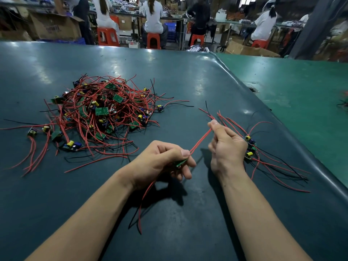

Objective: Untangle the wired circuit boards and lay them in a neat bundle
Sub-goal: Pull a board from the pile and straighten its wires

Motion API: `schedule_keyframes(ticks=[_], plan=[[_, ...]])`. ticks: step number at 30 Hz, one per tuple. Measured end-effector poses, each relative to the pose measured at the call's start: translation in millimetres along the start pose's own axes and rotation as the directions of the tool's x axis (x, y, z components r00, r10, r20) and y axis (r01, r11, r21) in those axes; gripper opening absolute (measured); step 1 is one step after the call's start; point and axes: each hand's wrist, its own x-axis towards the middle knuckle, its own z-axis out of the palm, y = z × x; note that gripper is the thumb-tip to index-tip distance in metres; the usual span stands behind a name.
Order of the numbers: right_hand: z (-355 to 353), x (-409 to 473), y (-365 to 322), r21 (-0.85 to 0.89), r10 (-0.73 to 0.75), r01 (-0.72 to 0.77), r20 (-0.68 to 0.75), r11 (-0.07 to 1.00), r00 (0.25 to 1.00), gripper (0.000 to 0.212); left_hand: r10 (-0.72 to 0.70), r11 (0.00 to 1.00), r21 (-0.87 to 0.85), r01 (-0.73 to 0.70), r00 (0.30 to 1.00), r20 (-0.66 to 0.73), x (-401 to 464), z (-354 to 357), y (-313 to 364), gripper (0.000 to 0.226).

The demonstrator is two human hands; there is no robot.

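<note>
The left hand grips a small green circuit board, fingers curled round it with the thumb pressed on top where its red wires leave the board. Those wires run taut up to the right hand, which pinches them between thumb and curled fingers; their loose ends fan out just beyond its fingertips. More red and black leads hang down from under the left hand toward the near edge of the surface.

Just beside the right hand, partly hidden behind it, lies a small bundle of sorted boards with yellow-topped capacitors, their wires spreading toward the right edge of the surface. Well apart, toward the left side and farther back, sits the big tangled pile of boards and red and black wires, with a few loose boards strayed at its near left fringe.

The surface is a dark teal, glossy mat with light reflections; its right edge curls up against a brighter green surface. Behind the far edge, several people sit with their backs turned on red stools at long benches, with cardboard boxes stacked nearby.
</note>
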Motion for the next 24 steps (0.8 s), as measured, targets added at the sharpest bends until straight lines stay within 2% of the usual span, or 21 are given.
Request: schedule_keyframes(ticks=[3,5,8,10,12,15,17,21,24], plan=[[0,-1,2,0.013,0.012,-0.012,0.027,1.000,1.000,0.019,0.018,1.000,-0.020,-0.018,1.000,-0.024,-1,-1,1,0.026],[1,-3,0,-0.029,0.104,-0.101,0.161,0.994,0.981,0.023,0.043,0.997,-0.054,-0.049,0.994,-0.100,1,-1,1,0.022],[0,-10,-2,-0.243,0.313,-0.227,0.416,0.943,0.854,0.042,0.049,0.989,-0.124,-0.082,0.967,-0.250,7,-2,-2,0.026],[0,-18,0,-0.357,0.379,-0.199,0.554,0.912,0.742,0.032,0.041,0.983,-0.159,-0.089,0.958,-0.285,9,-2,-3,0.031],[-2,-19,1,-0.349,0.401,-0.227,0.589,0.909,0.702,0.022,0.038,0.985,-0.150,-0.081,0.962,-0.271,9,-1,-3,0.029],[-3,-16,-1,-0.322,0.411,-0.268,0.557,0.908,0.722,0.016,0.034,0.995,-0.086,-0.055,0.972,-0.232,8,0,-5,0.025],[-1,-17,-1,-0.302,0.360,-0.230,0.511,0.925,0.781,0.013,0.029,0.997,-0.067,-0.045,0.976,-0.218,8,-1,-5,0.025],[2,-10,-3,-0.093,0.210,-0.189,0.332,0.978,0.920,0.006,0.031,0.999,-0.019,-0.032,0.997,-0.070,2,-4,-2,0.020],[0,-4,-6,0.072,0.169,-0.187,0.204,0.980,0.964,0.002,0.014,1.000,0.021,-0.016,0.998,0.058,-2,-6,0,0.028]])
